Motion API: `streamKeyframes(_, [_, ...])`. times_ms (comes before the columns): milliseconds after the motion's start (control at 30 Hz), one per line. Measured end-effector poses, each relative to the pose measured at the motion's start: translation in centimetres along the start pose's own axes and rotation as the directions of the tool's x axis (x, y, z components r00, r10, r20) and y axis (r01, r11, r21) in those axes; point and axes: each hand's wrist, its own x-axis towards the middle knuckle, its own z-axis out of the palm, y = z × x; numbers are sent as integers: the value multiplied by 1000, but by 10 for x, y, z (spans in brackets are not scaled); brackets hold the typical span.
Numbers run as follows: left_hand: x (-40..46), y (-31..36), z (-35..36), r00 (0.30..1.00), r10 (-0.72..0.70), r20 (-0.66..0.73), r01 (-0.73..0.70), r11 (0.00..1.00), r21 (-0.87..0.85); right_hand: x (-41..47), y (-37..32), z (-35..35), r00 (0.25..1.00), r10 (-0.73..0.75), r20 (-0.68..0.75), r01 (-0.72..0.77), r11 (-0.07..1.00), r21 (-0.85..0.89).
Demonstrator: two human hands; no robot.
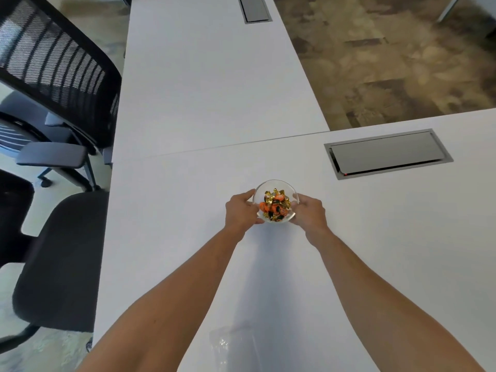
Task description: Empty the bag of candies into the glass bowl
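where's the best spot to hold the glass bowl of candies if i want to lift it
Hold the glass bowl by its curved side walls below the rim, one palm from each side, as the left hand and right hand do now. The open top is heaped with candies, so a level two-sided grip looks safest.

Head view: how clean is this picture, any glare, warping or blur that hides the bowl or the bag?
Head view: wide-angle warping bends the desk edges; lighting is soft and even, with faint arm shadows; the glass bowl and candies read fairly sharp; the clear bag near the bottom edge is low-contrast, with small glints.
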Motion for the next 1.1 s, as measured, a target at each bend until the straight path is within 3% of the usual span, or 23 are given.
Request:
streamKeyframes(300, [54, 31, 41, 1000, -18, 11, 17, 1000, 21, 73, -14, -17, 998, 11, -56, -12, 1000, -23])
streamKeyframes(633, [74, 30, 51, 998, 45, 40, -50, 988, 143, 94, -9, -14, 996, -24, -90, 14, 994, -111])
streamKeyframes(900, [55, 30, 35, 994, 53, 93, -77, 959, 272, 73, -11, -19, 998, 53, 22, -51, 995, -82])
streamKeyframes(1100, [11, 14, 5, 992, 122, -17, -109, 931, 348, 20, 8, -16, 984, -75, -161, 54, 990, -133])
